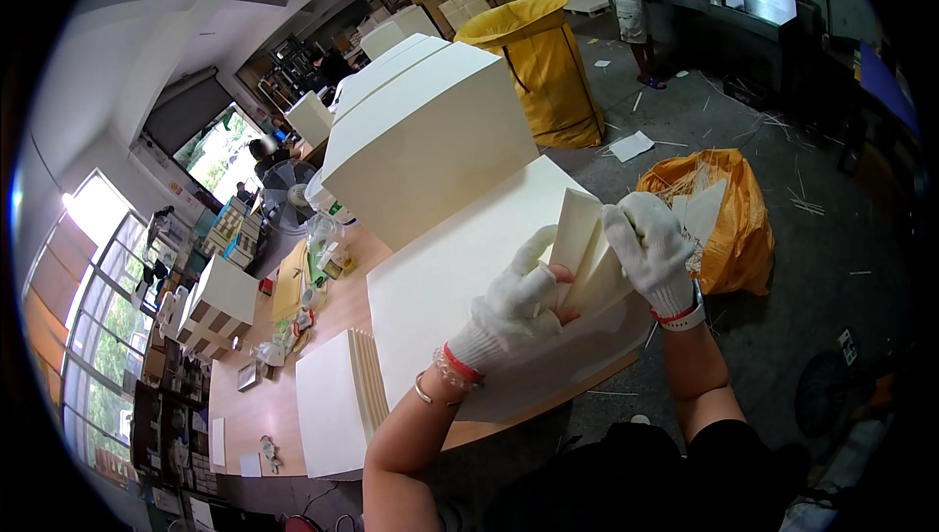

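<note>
On the wooden table (259,410), a stack of white boards (328,400) is set left of a large white sheet (421,307), behind which a tall white block (430,141) is placed. Over the sheet's right part, a folded white piece (577,219) is held up between 2 gloved hands: its left side is pinched by the left hand (523,292), and its right edge is gripped by the curled right hand (646,239), whose thumb placement cannot be told. Farther right, an orange bag (748,239) is seen on the floor (822,268).
</note>
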The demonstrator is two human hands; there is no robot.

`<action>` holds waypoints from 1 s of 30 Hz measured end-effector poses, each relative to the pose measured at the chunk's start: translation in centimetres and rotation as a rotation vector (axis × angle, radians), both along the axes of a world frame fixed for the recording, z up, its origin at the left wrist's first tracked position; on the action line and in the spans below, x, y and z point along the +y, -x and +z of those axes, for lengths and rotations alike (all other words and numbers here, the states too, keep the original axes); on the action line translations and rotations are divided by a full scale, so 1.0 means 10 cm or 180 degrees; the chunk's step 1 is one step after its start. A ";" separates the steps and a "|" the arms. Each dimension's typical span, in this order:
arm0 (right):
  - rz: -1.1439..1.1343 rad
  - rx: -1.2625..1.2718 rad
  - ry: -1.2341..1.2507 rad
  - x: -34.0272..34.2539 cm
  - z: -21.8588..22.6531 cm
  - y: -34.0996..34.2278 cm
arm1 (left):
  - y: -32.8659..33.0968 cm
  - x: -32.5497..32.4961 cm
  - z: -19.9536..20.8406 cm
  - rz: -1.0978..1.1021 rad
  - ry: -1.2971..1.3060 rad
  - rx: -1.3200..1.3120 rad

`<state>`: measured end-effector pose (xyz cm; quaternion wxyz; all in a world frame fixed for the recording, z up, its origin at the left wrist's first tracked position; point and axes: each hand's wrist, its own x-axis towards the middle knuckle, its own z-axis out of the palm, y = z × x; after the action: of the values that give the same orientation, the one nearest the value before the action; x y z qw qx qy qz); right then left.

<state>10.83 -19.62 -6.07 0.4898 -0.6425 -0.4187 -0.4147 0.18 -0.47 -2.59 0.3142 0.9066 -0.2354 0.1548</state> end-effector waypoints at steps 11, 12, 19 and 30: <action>0.0164 0.0376 -0.0018 -0.01 0.03 0.04 | -0.01 0.04 0.06 -0.0267 -0.0469 0.0036; 0.0129 0.0306 -0.0037 0.00 0.00 0.02 | -0.02 0.07 0.06 -0.0286 -0.0325 0.0228; -0.0036 0.0050 0.0043 -0.02 -0.05 -0.02 | 0.00 -0.02 0.07 -0.0055 -0.0161 0.0040; 0.0194 -0.0061 0.0219 -0.03 -0.07 0.26 | 0.07 0.05 -0.02 0.0180 -0.0303 -0.0482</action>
<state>8.26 -19.96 -6.73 0.4757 -0.6419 -0.4568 -0.3911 -0.53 0.00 -2.74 0.2475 0.9125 -0.2399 0.2203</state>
